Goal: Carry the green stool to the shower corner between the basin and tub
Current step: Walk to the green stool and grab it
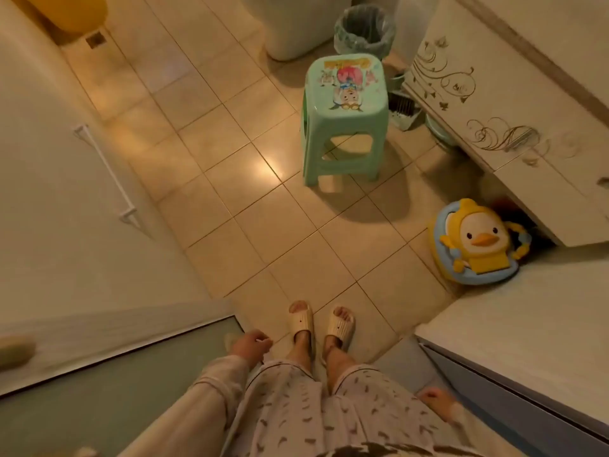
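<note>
The green plastic stool [344, 118], with a cartoon print on its seat, stands upright on the tiled floor ahead of me, close to the white vanity cabinet [494, 103]. My left hand [251, 345] hangs low by my hip, fingers loosely curled, holding nothing. My right hand [436, 401] hangs at my right side, partly hidden by my clothing, and looks empty. Both hands are far from the stool. My feet in white slippers [321, 321] stand at the doorway.
A lined waste bin [364, 29] and a white toilet base [293, 28] sit behind the stool. A yellow duck child seat [478, 245] leans by the cabinet. A yellow tub [71, 9] is at far left, near a floor drain [95, 39]. A door [108, 367] is at my left.
</note>
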{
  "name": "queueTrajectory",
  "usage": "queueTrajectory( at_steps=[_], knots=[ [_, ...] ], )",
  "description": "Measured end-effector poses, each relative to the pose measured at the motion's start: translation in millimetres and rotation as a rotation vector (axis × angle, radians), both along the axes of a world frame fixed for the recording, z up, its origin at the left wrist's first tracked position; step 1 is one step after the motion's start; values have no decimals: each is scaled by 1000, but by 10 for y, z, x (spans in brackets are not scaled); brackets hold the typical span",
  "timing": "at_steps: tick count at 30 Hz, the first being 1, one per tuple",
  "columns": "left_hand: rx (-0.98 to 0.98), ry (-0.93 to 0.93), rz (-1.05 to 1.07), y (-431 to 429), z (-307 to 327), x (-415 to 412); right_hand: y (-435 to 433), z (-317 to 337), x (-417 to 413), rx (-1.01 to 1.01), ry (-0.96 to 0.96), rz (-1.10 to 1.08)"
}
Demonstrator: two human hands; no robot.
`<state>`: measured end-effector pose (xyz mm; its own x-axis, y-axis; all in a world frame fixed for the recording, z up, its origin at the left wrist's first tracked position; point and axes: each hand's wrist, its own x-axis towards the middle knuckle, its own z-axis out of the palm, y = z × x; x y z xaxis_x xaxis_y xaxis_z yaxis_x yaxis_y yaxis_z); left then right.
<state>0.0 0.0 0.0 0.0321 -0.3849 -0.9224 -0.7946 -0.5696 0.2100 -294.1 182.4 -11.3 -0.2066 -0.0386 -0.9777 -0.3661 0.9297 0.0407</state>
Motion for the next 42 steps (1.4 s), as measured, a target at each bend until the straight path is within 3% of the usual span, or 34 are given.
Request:
queueTrajectory(
  at_steps=[4, 17, 24, 36, 42],
  knots=[
    [-11, 12, 17, -76, 64, -138, -286, 68, -82, -85, 32, -99],
    [90, -79, 79, -176, -49, -248, -1801, 324, -475, -481, -17, -118],
    [118, -91, -9, -1025, -141, -438, -2323, 222, -630, -422, -13, -212],
    [-92, 89, -104, -3198, 141, -1674, -3112, 64, -1258, -247, 99, -292],
    [-75, 94, -85, -3637, 157, -1978, -3590, 129, -1577, -253, 86, -310]
  ],
)
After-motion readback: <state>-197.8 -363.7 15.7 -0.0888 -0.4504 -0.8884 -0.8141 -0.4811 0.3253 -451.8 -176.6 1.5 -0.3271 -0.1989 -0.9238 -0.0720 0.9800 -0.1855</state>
